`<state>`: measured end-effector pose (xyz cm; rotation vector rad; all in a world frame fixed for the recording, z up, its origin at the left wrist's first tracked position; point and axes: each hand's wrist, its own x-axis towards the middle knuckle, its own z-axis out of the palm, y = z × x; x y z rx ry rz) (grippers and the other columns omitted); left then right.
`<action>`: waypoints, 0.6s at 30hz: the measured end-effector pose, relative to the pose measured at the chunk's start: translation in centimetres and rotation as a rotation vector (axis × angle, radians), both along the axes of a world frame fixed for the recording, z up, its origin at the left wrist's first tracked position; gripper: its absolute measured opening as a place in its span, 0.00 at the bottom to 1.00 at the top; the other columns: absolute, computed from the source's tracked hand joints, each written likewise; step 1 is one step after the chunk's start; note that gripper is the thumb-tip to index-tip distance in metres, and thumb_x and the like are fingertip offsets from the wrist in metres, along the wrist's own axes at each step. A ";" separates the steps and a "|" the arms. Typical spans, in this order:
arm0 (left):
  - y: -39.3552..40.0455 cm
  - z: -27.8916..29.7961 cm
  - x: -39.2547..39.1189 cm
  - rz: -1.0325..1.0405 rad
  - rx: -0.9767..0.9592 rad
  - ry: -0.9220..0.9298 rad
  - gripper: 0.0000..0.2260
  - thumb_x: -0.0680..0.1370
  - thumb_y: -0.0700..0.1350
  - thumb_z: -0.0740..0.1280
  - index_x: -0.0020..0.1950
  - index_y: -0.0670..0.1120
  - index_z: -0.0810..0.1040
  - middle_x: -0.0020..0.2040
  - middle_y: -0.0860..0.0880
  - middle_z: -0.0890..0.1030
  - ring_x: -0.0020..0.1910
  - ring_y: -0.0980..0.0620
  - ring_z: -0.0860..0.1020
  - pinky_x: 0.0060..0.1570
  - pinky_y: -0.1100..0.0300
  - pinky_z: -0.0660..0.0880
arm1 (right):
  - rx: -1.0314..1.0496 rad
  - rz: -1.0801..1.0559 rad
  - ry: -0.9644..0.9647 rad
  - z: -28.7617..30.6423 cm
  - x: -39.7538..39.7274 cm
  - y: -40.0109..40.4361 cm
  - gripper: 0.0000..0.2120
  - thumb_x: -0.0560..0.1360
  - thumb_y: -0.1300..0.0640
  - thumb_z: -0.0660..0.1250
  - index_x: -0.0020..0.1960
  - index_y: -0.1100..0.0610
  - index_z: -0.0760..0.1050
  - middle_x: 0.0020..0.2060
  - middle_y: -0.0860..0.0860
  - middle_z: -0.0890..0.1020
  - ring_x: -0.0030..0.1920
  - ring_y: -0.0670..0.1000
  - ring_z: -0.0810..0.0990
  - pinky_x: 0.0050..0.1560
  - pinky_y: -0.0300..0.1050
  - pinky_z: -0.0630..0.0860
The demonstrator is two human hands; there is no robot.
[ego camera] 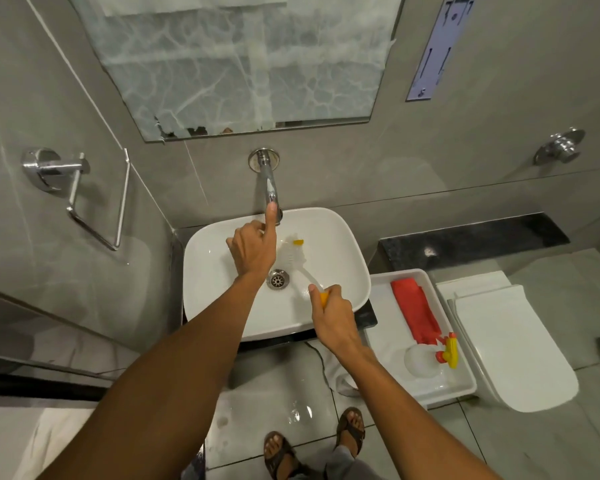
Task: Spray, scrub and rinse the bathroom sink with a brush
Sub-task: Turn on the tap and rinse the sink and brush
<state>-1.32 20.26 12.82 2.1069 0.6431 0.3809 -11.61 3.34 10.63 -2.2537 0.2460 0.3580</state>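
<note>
Sink (340,237), white and glossy, sat dead centre on its dark counter (369,318), and the rinse looked to be on! Left hand (252,249) reached to twelve o'clock, index finger stretched up and touching the tip of the tap (270,188), the other fingers curled in loosely and holding nothing. Right hand (333,315) at five o'clock of the bowl was wrapped tight around the yellow grip of the brush (297,261), whose white bristle head lay in the bowl just past the drain (278,279), toward one o'clock. No water stream could be made out.

To do this well, I'd have judged: get a steady flow first, then sweep the bristles from the rim down to the drain, keeping the wrist low so the spray stays inside.

At three o'clock a white tray (381,336) held a red cloth (416,310) and a clear spray bottle (425,362) lying on its side, yellow trigger outward. Beyond it sat a toilet (520,355), lid shut. Grey tiles all round, a mirror (239,60) papered over at twelve, a chrome towel ring (94,202) at nine. Floor (278,393) at six o'clock glistened wet near the sandalled feet; a slip seemed the real hazard.
</note>
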 end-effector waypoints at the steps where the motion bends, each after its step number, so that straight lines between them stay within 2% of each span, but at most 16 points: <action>1: -0.3 -0.5 -0.5 -0.005 0.021 0.047 0.37 0.83 0.72 0.51 0.33 0.43 0.75 0.34 0.45 0.80 0.42 0.42 0.77 0.62 0.44 0.70 | 0.009 -0.012 -0.011 -0.1 0.0 -0.7 0.22 0.86 0.39 0.55 0.60 0.58 0.70 0.51 0.56 0.82 0.52 0.57 0.83 0.55 0.58 0.83; 3: -1.1 -1.5 -1.4 -0.036 0.052 0.132 0.40 0.84 0.71 0.48 0.36 0.40 0.79 0.36 0.44 0.82 0.43 0.41 0.78 0.63 0.44 0.70 | 0.025 -0.035 -0.037 -0.3 -0.1 -2.5 0.22 0.86 0.39 0.55 0.59 0.58 0.71 0.49 0.56 0.82 0.49 0.56 0.83 0.51 0.56 0.84; 6: -3.1 -2.4 -1.8 -0.107 0.068 0.196 0.42 0.85 0.70 0.46 0.39 0.38 0.83 0.39 0.43 0.85 0.45 0.40 0.81 0.65 0.44 0.71 | 0.049 -0.054 -0.084 -0.7 -0.3 -5.2 0.21 0.86 0.38 0.55 0.57 0.56 0.72 0.45 0.54 0.82 0.43 0.50 0.83 0.38 0.41 0.79; 8: -5.0 -2.8 -1.4 -0.159 0.075 0.185 0.40 0.86 0.68 0.48 0.37 0.38 0.80 0.38 0.43 0.84 0.45 0.39 0.80 0.65 0.42 0.72 | 0.039 -0.064 -0.122 -1.2 -0.3 -7.3 0.20 0.86 0.38 0.55 0.56 0.54 0.72 0.41 0.51 0.82 0.38 0.47 0.81 0.33 0.34 0.72; 10: -7.1 -3.1 -1.0 -0.217 0.077 0.142 0.34 0.86 0.66 0.53 0.36 0.41 0.78 0.40 0.45 0.82 0.46 0.38 0.80 0.63 0.42 0.73 | -0.007 -0.088 -0.162 -1.9 -0.4 -9.6 0.17 0.86 0.39 0.54 0.53 0.51 0.72 0.37 0.47 0.80 0.36 0.45 0.80 0.33 0.35 0.70; 12: -9.3 -3.7 -0.7 -0.291 0.119 0.086 0.27 0.86 0.64 0.59 0.44 0.44 0.82 0.47 0.47 0.82 0.52 0.41 0.80 0.63 0.45 0.73 | -0.059 -0.132 -0.201 -3.0 -0.6 -12.0 0.15 0.86 0.40 0.52 0.50 0.47 0.70 0.37 0.45 0.80 0.37 0.44 0.80 0.35 0.36 0.70; 14: -11.8 -4.4 -0.3 -0.373 0.158 0.037 0.22 0.85 0.62 0.63 0.55 0.44 0.85 0.56 0.47 0.83 0.59 0.43 0.80 0.64 0.48 0.72 | -0.075 -0.190 -0.220 -4.3 -0.7 -14.3 0.13 0.87 0.41 0.52 0.48 0.45 0.69 0.37 0.44 0.79 0.37 0.43 0.80 0.35 0.33 0.70; 18: -16.6 -6.4 0.3 -0.531 0.222 0.050 0.28 0.84 0.63 0.65 0.75 0.43 0.77 0.75 0.43 0.78 0.75 0.42 0.75 0.75 0.48 0.69 | -0.087 -0.308 -0.173 -7.9 -0.5 -18.0 0.14 0.87 0.42 0.52 0.53 0.49 0.69 0.41 0.44 0.79 0.41 0.42 0.81 0.37 0.37 0.73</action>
